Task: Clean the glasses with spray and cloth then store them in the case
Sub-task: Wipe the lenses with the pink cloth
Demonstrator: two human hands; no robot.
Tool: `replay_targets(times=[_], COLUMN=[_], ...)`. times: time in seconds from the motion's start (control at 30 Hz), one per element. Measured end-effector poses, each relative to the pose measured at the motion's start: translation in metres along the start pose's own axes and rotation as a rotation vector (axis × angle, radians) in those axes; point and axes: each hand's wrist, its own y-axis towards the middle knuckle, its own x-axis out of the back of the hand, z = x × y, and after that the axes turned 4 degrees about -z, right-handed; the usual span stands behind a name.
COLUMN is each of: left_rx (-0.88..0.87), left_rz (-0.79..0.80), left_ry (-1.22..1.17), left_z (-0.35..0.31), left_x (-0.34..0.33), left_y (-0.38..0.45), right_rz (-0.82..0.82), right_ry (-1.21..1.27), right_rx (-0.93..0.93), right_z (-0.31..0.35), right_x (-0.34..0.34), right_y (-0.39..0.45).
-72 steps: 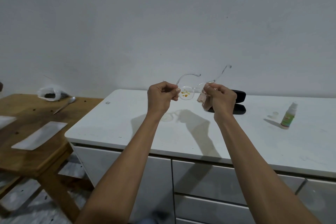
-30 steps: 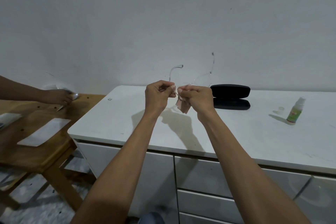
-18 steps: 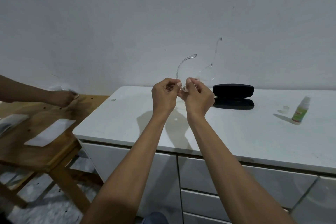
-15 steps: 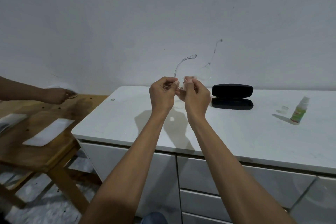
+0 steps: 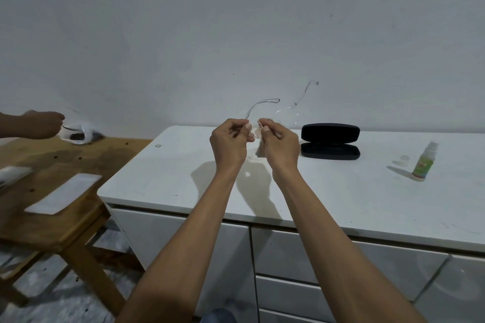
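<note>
I hold clear-framed glasses (image 5: 286, 115) up over the white cabinet top (image 5: 341, 191), their temples pointing up and away. My left hand (image 5: 231, 143) pinches the left end of the frame. My right hand (image 5: 280, 147) presses a small pinkish cloth (image 5: 258, 131) against the left lens; most of the cloth is hidden in my fingers. Behind my right hand an open black case (image 5: 330, 141) lies on the cabinet. Far right stands a small green spray bottle (image 5: 423, 162), with its clear cap (image 5: 405, 158) beside it.
A wooden table (image 5: 52, 191) stands to the left with white sheets (image 5: 63, 194) on it. Another person's hand (image 5: 43, 123) holds a spoon over a plastic bag (image 5: 78, 135) at its far edge. Cabinet drawers (image 5: 288, 257) lie below my arms.
My hands and the glasses have stayed close together, the cloth working on the left lens. The view shifted slightly. The other person's hand lifted the spoon over the bag.
</note>
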Motion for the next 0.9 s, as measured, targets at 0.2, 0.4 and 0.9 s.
replay_targets(times=[0.2, 0.4, 0.9], left_rx=[0.022, -0.03, 0.001], left_rz=[0.037, 0.018, 0.021], left_ry=[-0.032, -0.032, 0.021], left_z=[-0.005, -0.012, -0.012], left_x=[-0.004, -0.005, 0.003], left_y=[-0.006, -0.008, -0.002], right_rz=[-0.153, -0.095, -0.189], right_ry=[0.292, 0.269, -0.123], right_rx=[-0.121, -0.054, 0.175], right_z=[0.008, 0.01, 0.008], right_x=[-0.005, -0.007, -0.003], right_y=[-0.004, -0.002, -0.008])
